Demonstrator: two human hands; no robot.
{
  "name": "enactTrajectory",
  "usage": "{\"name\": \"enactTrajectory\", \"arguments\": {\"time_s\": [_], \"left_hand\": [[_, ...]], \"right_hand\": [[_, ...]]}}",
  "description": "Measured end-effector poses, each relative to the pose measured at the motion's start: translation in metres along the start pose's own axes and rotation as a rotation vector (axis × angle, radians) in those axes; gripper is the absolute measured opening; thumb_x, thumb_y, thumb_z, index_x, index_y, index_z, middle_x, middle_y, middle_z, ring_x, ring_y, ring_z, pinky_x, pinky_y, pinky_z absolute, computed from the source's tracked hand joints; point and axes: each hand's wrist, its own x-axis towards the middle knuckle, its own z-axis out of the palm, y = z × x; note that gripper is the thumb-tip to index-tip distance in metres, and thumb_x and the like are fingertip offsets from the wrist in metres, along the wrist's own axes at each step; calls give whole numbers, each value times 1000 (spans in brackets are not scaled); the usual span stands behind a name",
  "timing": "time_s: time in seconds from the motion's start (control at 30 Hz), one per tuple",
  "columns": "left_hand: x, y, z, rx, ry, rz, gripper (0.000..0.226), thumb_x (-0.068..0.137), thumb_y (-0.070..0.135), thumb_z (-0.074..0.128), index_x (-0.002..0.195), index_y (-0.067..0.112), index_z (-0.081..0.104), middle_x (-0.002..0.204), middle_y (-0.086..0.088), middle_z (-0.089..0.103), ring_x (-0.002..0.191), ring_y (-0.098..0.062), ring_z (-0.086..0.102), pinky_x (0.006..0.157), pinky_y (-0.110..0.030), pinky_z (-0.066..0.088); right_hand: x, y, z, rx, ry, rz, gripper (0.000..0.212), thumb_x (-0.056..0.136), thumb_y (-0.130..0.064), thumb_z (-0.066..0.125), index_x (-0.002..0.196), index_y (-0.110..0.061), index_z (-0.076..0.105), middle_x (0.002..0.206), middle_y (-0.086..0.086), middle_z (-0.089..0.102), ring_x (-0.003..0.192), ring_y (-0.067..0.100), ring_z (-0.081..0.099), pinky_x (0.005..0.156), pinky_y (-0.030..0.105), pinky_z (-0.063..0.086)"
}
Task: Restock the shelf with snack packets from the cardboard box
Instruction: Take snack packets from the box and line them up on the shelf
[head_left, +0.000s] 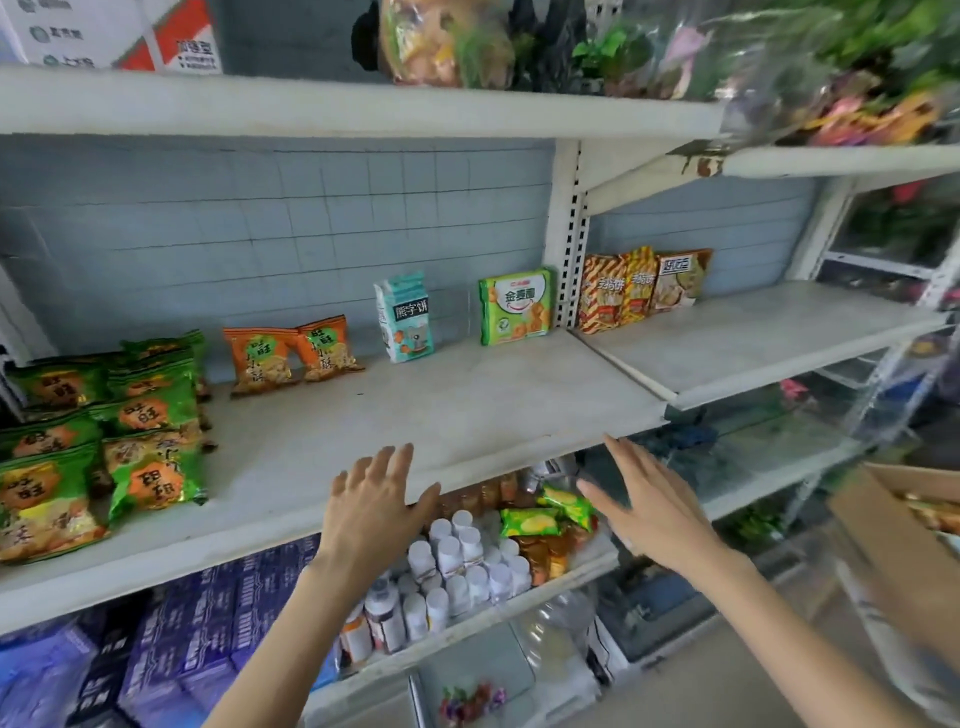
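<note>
Both hands, left and right, are spread flat and empty at the front lip of the shelf. Off to the right is the cardboard box, its snack packets barely showing and too blurred to tell how they lie. Such puffed bags are likely light, soft, slick and crushable, best pinched by a sealed edge. Farther back, green packets overlap face-up with their tops rearward, and orange packets stand upright.

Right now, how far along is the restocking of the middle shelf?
Done: green snack packets are stacked at the left end of the shelf, with two orange packets beside them. In hand: nothing; the left hand and right hand are both open at the front edge. Left: most of the board is bare, and the cardboard box on the right shows packets inside.
</note>
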Motion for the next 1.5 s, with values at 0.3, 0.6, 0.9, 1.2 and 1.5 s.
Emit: {"name": "enactTrajectory", "arguments": {"time_s": [0.3,0.6,0.9,1.2,1.5], "left_hand": [[43,67,24,-24,-46,136,65,94,60,29,147,22,25,152,0,32,136,-25,32,108,-39,27],[136,140,61,-43,-39,278,63,93,58,35,145,22,32,148,-2,39,132,-28,39,104,-41,33],[199,241,95,-56,-98,524,66,92,59,28,145,20,30,149,-4,36,134,-28,35,106,-41,32],[200,333,116,-86,-84,664,65,94,56,34,144,15,36,144,-8,44,131,-29,41,103,-41,36],[192,458,152,-58,-205,706,66,96,55,30,149,16,24,150,-4,35,134,-26,35,104,-40,33]], "right_hand": [[-10,80,1,24,-8,164,79,90,-67,27,153,-26,5,160,1,11,146,17,13,117,37,19],[22,147,-1,-1,28,313,79,91,-66,29,153,-21,9,158,5,19,145,21,19,115,44,24],[30,228,4,50,26,592,84,83,-74,22,151,-27,9,158,-1,19,144,21,20,114,43,20],[10,307,-4,45,79,711,75,90,-67,29,151,-27,14,156,1,24,141,24,26,113,45,23],[-24,430,-9,15,51,775,89,78,-80,15,149,-27,12,155,2,25,141,25,27,112,47,25]]}}
